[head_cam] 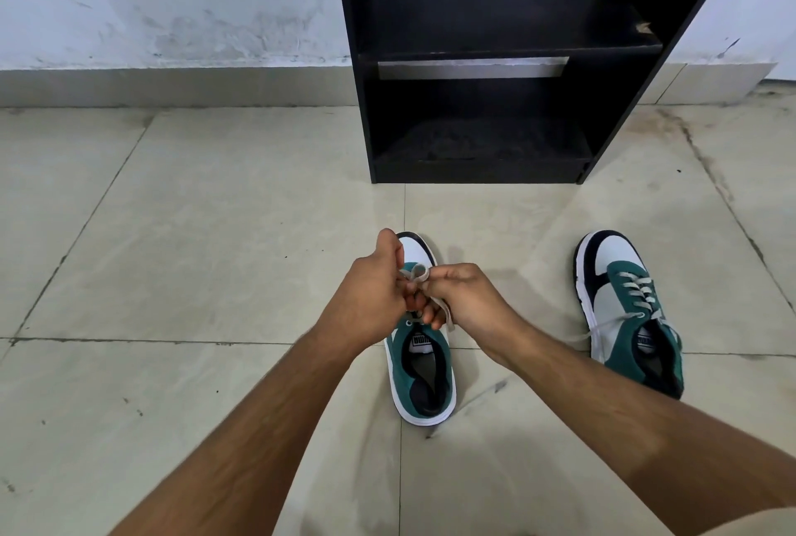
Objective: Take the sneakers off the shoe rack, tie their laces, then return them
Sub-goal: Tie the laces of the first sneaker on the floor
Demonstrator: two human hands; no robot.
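Note:
Two green, white and navy sneakers stand on the tiled floor, toes pointing to the black shoe rack (482, 44). The left sneaker (424, 372) lies in the middle, right below my hands. My left hand (374, 290) and my right hand (467, 298) meet above its tongue, both pinching its grey lace (415, 272), which forms a small loop between the fingertips. My hands hide most of its lacing. The right sneaker (633, 311) stands apart at the right, its lace ends lying loose over its side.
The rack's two visible shelves hold nothing. It stands against a white scuffed wall (172, 1) with a grey skirting. Beige floor tiles (172, 234) spread to the left and right of the shoes.

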